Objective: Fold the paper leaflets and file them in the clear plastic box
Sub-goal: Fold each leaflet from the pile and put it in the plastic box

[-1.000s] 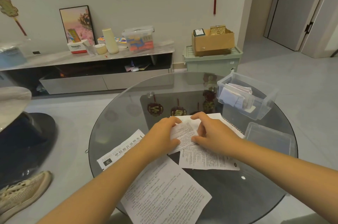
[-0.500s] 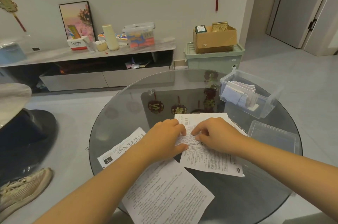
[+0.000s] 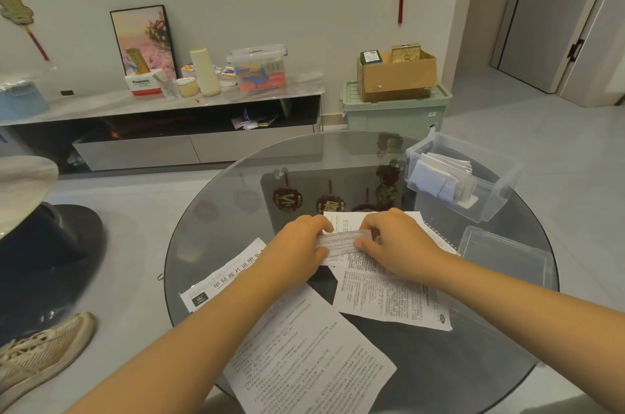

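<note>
Obs: round glass table (image 3: 236, 210), person seated at its 6 o'clock edge.

Both hands work one leaflet (image 3: 341, 242) at table centre. Left hand (image 3: 297, 244): fingers curled, pinching the leaflet's left end between thumb and fingertips. Right hand (image 3: 395, 241): same pinch on the right end, thumb under the near edge. The leaflet shows as a narrow strip between the hands, so it looks partly folded; number of folds cannot be told.

Clear plastic box (image 3: 487, 207) sits at 2 o'clock, well apart from the hands, open. Several folded leaflets (image 3: 436, 176) already stand inside it, leaning. Its lid (image 3: 504, 254) lies flat at 3 o'clock, near the right forearm.

Remaining flat sheets:
- right sheet (image 3: 389, 298), just under the right hand, at 5 o'clock
- near sheet (image 3: 311, 352), at 6 o'clock, overhanging the table edge
- left sheet (image 3: 220, 278), at 8 o'clock, partly under the left forearm
- a further sheet (image 3: 345, 220) shows past the hands at 12 o'clock; whether it is separate cannot be told

Judgement: task is mid-way. Some filed, one in hand, at least three unfolded. Lid likely goes on last.
</note>
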### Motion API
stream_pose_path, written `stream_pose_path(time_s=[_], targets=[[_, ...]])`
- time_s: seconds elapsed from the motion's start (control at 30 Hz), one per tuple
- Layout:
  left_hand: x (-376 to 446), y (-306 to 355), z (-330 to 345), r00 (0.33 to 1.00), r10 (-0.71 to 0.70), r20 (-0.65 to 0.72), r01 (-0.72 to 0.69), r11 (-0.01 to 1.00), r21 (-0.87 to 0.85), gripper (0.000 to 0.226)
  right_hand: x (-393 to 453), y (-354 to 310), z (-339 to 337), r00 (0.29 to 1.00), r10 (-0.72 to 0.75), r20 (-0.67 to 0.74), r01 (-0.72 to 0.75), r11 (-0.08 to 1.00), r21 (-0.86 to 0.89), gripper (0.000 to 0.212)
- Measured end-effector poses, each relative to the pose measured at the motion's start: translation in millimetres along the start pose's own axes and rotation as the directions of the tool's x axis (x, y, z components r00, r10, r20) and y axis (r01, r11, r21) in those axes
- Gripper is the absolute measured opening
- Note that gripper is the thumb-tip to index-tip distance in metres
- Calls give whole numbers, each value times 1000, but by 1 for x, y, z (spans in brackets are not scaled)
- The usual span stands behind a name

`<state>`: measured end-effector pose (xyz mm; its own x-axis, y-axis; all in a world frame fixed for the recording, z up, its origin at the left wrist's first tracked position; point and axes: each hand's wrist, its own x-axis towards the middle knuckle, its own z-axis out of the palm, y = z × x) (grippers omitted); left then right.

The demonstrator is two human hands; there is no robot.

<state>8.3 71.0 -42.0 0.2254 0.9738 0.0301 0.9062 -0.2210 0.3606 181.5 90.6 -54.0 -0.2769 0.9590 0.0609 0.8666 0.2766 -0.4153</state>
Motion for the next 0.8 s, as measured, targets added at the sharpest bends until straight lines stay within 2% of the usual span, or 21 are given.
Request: stream_pose_path(time_s=[0.03,0.17,0.3,0.37,0.47,0.6,0.8], targets=[[0,-1,1,1000,-9,-2,9,1000,-14,36,1,1,1,1000,12,-7,-12,1000,12,21],[1,-1,4,999,-15,-30,14,999,-29,36,3,-1,4,1000,1,-7,0,1000,23,40],[4,-3,3,996,-30,-84,34,998,45,23,4,-2,7,996,-85,-9,83,988,-128,36],[5,-2,2,998,-26,-52,31,996,83,18,4,-1,7,994,-106,7,106,986,-127,35],[5,-1,3,1000,-24,-18,25,998,55,19,6,-4,9,994,-109,28,111,989,-96,35],[5,0,3,1000,-12,-3,12,999,51,26,10,-9,10,997,-58,42,62,995,-84,37],[6,2,1,1000,-7,14,7,1000,17,25,16,-16,3,981,55,186,-55,998,-7,30]])
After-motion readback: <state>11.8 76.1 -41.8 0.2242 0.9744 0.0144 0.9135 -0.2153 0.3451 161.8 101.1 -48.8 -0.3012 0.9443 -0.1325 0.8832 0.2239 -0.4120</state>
